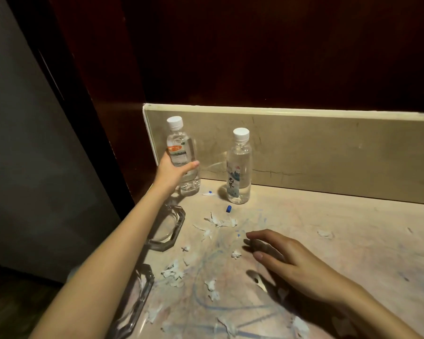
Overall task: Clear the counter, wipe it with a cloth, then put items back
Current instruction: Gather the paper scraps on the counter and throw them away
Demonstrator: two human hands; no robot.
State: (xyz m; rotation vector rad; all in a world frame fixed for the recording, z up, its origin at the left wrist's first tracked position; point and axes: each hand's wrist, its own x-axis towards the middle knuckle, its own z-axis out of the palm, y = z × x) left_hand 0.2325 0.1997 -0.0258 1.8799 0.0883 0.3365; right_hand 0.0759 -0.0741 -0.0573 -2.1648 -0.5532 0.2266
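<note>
Left hand [171,171] grips "TS" bottle [181,155].

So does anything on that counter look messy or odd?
Yes. Torn white paper scraps litter the counter, blue scribbles mark it, and a small blue cap-like piece lies loose near the right bottle.

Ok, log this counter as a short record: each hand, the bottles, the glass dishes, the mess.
left hand: gripping orange-label bottle in the back left corner
right hand: open, low over counter
second bottle: upright, capped, untouched
glass dishes: two, near dish, far dish, along left edge
mess: paper scraps, blue scribbles, small blue cap
</note>
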